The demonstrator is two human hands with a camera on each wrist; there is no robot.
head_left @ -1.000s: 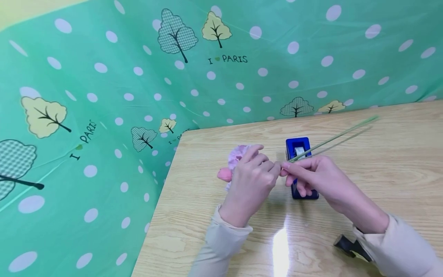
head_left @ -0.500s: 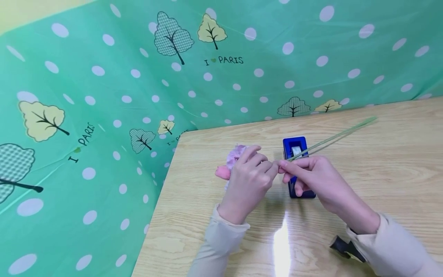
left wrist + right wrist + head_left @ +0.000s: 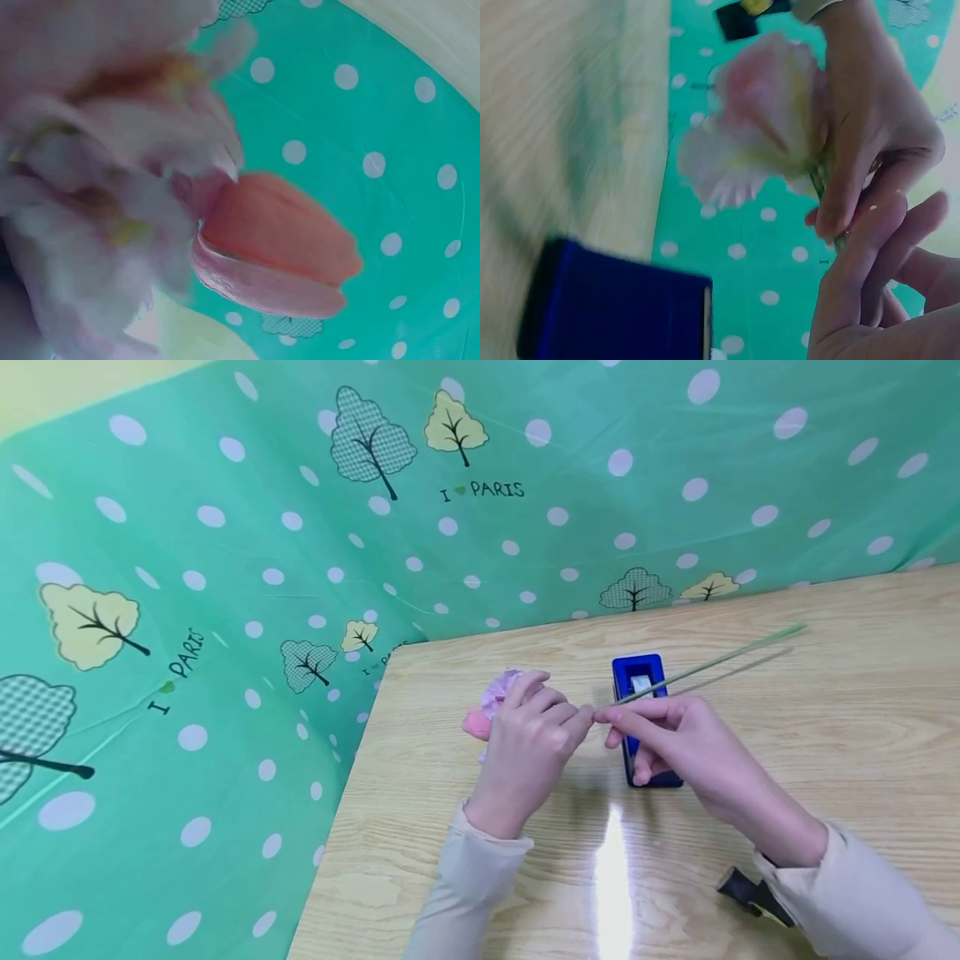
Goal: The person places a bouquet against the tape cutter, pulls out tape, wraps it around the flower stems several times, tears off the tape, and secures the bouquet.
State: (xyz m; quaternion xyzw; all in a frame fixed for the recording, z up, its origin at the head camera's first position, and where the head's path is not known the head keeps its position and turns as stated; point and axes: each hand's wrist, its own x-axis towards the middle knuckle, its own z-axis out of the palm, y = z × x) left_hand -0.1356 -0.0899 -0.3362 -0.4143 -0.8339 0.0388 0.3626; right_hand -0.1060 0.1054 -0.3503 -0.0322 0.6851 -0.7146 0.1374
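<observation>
My left hand [image 3: 531, 745] grips a small bunch of flowers by the stems, just below the blooms. A ruffled lilac bloom [image 3: 498, 691] shows past its knuckles, beside a pink tulip [image 3: 476, 724]. Close up in the left wrist view are the pale ruffled petals [image 3: 97, 165] and the tulip head [image 3: 277, 240]. The thin green stems [image 3: 720, 658] slant up to the right, over the table. My right hand [image 3: 686, 735] pinches them between thumb and forefinger, right beside the left fingertips. In the right wrist view, both hands meet on the stem under a pale pink bloom [image 3: 750, 112].
A blue tape dispenser [image 3: 637, 671] stands on the wooden table [image 3: 847, 727], partly behind the right hand. A black object [image 3: 742, 891] is at the right sleeve, partly hidden by it. Green dotted cloth [image 3: 525, 552] hangs behind and to the left.
Both hands have shifted slightly left with the bunch. The stems' far ends have dipped a little and moved left. The grip looks the same, and the view has shifted slightly.
</observation>
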